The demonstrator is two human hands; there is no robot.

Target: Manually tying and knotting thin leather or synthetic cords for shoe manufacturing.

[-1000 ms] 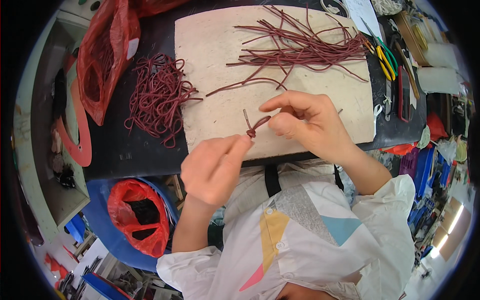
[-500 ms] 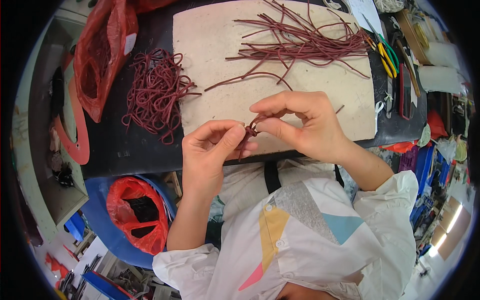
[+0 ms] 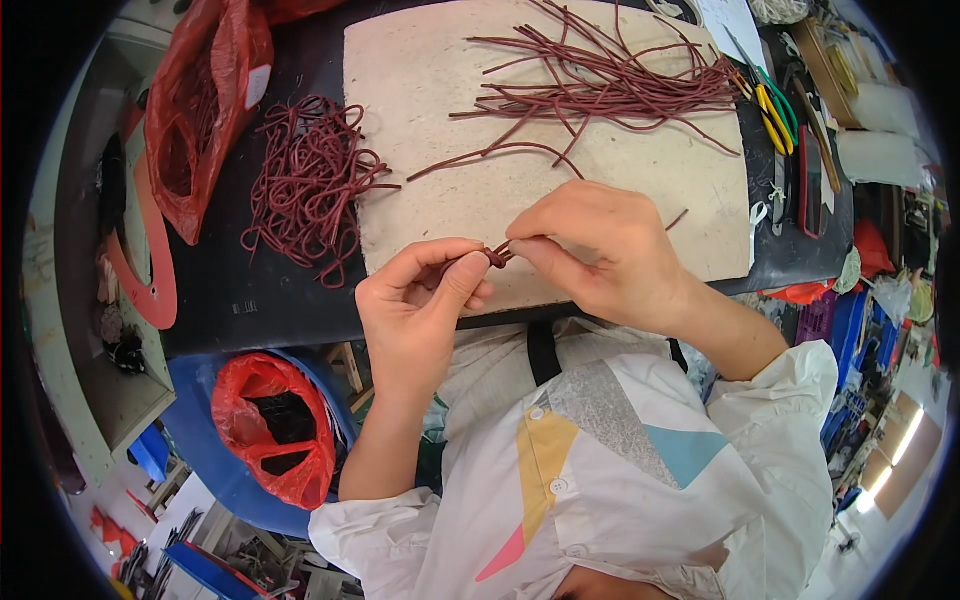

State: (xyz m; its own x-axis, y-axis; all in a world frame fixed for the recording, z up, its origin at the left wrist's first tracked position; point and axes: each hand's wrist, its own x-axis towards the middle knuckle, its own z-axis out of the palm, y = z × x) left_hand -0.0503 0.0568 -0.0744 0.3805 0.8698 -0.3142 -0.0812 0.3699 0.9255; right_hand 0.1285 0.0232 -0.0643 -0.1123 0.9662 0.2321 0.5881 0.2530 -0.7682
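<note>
A dark red cord (image 3: 495, 259) with a small knot in it is stretched between my two hands, just above the near edge of the pale board (image 3: 400, 85). My left hand (image 3: 415, 300) pinches the knot's left side between thumb and forefinger. On the other side, my right hand (image 3: 595, 250) grips the strands coming out of the knot, its fingers pressed together. One loose cord end shows beyond the right hand. Straight cut cords (image 3: 610, 90) lie in a bundle across the far right of the board, with one curved cord nearer. Left of the board is a tangled heap of knotted cords (image 3: 305, 190).
A red plastic bag (image 3: 205, 120) sits at the far left of the black table (image 3: 260, 320). Yellow-handled pliers (image 3: 772, 120), green-handled scissors (image 3: 785, 105) and other tools lie right of the board. Below the table's left edge stands a blue tub (image 3: 205, 440) with a red bag inside.
My right fingers have closed in on the strands by the knot; before, thumb and forefinger were farther apart around a loop. The knot looks tighter, and the left hand has shifted slightly left.
</note>
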